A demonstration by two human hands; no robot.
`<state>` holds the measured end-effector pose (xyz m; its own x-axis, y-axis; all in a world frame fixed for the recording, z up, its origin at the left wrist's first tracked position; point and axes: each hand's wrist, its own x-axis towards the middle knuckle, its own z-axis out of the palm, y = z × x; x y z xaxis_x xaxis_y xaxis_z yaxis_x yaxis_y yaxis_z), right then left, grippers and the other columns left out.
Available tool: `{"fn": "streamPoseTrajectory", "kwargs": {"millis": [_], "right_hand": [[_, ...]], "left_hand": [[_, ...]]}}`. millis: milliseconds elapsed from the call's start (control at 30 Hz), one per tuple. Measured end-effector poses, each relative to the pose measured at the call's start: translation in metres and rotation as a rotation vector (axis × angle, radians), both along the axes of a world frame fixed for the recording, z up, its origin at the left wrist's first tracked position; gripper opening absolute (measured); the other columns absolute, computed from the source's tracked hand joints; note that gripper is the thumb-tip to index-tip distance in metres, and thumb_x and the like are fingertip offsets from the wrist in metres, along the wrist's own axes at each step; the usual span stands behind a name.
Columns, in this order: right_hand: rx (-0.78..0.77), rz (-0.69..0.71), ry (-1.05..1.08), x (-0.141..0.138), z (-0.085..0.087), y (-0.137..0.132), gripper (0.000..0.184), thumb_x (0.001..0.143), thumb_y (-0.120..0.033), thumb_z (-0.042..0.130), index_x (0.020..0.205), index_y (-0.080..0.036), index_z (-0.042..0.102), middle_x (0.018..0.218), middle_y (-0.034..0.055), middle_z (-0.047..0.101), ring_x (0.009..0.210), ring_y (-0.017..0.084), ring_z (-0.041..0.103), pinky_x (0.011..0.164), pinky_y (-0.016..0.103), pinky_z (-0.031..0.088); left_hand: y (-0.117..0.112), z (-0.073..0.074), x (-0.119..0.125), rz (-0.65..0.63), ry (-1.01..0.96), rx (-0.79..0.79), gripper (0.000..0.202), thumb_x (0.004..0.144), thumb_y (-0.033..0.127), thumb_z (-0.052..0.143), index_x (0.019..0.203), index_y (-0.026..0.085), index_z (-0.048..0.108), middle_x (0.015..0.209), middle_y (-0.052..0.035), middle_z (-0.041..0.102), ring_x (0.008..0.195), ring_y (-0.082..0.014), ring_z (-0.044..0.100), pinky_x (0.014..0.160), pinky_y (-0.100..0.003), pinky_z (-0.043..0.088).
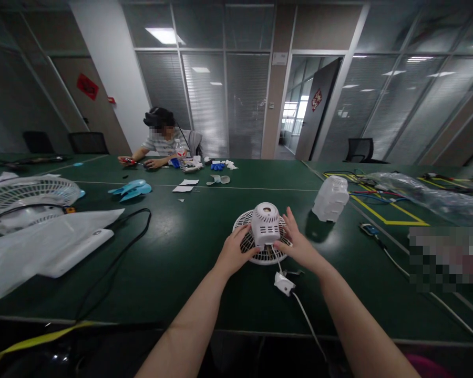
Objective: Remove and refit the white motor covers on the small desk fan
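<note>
A white fan motor housing (265,224) sits on a round white fan grille (247,224) that lies flat on the green table (181,252). My left hand (233,252) grips the left side of the housing and grille, fingers curled. On the right side my right hand (298,241) presses against the housing with its fingers spread along it. A white cable with a small white switch block (284,283) runs from the housing toward me. A white plastic cover (331,198) stands just right of the fan parts.
At left lie another white fan grille (27,191), a plastic bag (31,247) and a black cable (118,252). Blue fan blades (132,189) lie further back. A seated person (163,142) works at the far side. Coloured wires and clear plastic (425,194) lie at right.
</note>
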<state>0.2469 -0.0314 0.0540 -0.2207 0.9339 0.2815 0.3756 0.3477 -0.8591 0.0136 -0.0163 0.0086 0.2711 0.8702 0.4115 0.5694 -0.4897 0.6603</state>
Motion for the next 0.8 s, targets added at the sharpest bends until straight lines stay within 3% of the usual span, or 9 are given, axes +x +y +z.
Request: {"fn": "streamPoseTrajectory", "kwargs": {"millis": [133, 233, 367, 500, 667, 800], "right_hand": [[0.128, -0.381, -0.116, -0.021, -0.002, -0.022, 0.089, 0.083, -0.052, 0.058, 0.152, -0.027, 0.007, 0.151, 0.0162, 0.031, 0.132, 0.034, 0.043, 0.102, 0.056, 0.039], [0.211, -0.514, -0.274, -0.046, -0.001, -0.029, 0.091, 0.081, -0.056, 0.056, 0.152, -0.020, 0.013, 0.146, 0.0184, 0.036, 0.129, 0.034, 0.044, 0.102, 0.052, 0.040], [0.214, -0.567, -0.449, -0.072, -0.002, -0.027, 0.103, 0.075, -0.059, 0.062, 0.151, -0.013, 0.010, 0.141, 0.0212, 0.040, 0.128, 0.038, 0.043, 0.100, 0.051, 0.042], [0.210, -0.601, -0.536, -0.079, -0.006, -0.023, 0.102, 0.076, -0.051, 0.062, 0.152, -0.014, 0.006, 0.139, 0.0202, 0.043, 0.125, 0.037, 0.046, 0.098, 0.049, 0.043], [0.175, -0.593, -0.551, -0.062, -0.007, -0.021, 0.097, 0.073, -0.045, 0.064, 0.150, -0.015, 0.014, 0.134, 0.0176, 0.048, 0.119, 0.035, 0.051, 0.097, 0.047, 0.045], [0.209, -0.591, -0.550, -0.027, -0.005, -0.027, 0.092, 0.073, -0.044, 0.064, 0.147, -0.015, 0.019, 0.133, 0.0162, 0.050, 0.119, 0.031, 0.053, 0.101, 0.045, 0.042]], "left_hand": [[0.001, -0.001, -0.005, -0.011, -0.063, 0.027, 0.044, 0.083, 0.028, 0.061, 0.127, 0.027, 0.057, 0.139, -0.0037, 0.050, 0.128, -0.0222, 0.047, 0.108, -0.041, 0.039], [0.002, -0.003, -0.010, 0.115, -0.128, 0.088, 0.029, 0.085, 0.020, 0.055, 0.112, 0.025, 0.065, 0.129, -0.0037, 0.057, 0.122, -0.0209, 0.051, 0.107, -0.041, 0.040], [0.003, -0.003, -0.015, 0.270, -0.173, 0.121, 0.025, 0.085, 0.015, 0.051, 0.103, 0.024, 0.066, 0.116, -0.0037, 0.062, 0.111, -0.0199, 0.057, 0.100, -0.040, 0.045], [0.001, -0.002, -0.018, 0.301, -0.156, 0.118, 0.026, 0.085, 0.014, 0.050, 0.102, 0.025, 0.065, 0.113, -0.0032, 0.062, 0.108, -0.0194, 0.057, 0.096, -0.037, 0.046], [0.000, 0.000, -0.017, 0.303, -0.128, 0.072, 0.024, 0.085, 0.015, 0.050, 0.102, 0.025, 0.065, 0.113, -0.0036, 0.062, 0.106, -0.0193, 0.058, 0.093, -0.037, 0.048], [0.000, -0.002, -0.018, 0.311, -0.118, 0.034, 0.026, 0.086, 0.015, 0.049, 0.104, 0.025, 0.064, 0.114, -0.0042, 0.062, 0.107, -0.0198, 0.059, 0.093, -0.038, 0.049]]}}
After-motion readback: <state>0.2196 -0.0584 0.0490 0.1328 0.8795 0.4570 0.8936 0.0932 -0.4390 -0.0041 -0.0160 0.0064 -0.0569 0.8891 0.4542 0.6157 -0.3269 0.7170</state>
